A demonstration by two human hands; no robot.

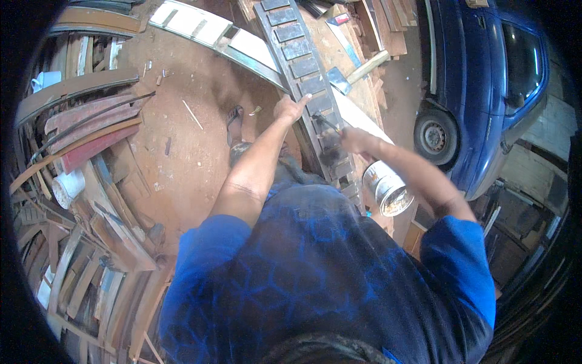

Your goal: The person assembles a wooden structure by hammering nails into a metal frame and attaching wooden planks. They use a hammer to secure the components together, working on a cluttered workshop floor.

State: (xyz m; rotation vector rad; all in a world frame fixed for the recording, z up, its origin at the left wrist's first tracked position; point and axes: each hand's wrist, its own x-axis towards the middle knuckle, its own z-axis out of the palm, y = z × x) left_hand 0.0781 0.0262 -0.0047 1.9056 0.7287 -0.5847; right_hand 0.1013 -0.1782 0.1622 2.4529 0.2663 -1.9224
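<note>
A person in a blue-and-black shirt (327, 261) works with both hands over one dark slatted frame (305, 65), which lies crosswise over one white slatted panel (203, 27). The left hand (291, 110) rests at the frame's left edge, one digit extended over the top and the others partly curled; whether it grips firmly cannot be told. The right hand (357, 141), slightly blurred, is closed around one slim, dark-headed tool (329, 123), its head at the slats; its exact kind is unclear. One white bucket (388, 188) stands just beside the right forearm. Beyond the frame lie one wooden-handled tool (367, 67) and one blue blade (344, 42). One blue vehicle (467, 79), with one wheel (435, 137) visible, stands at right.
</note>
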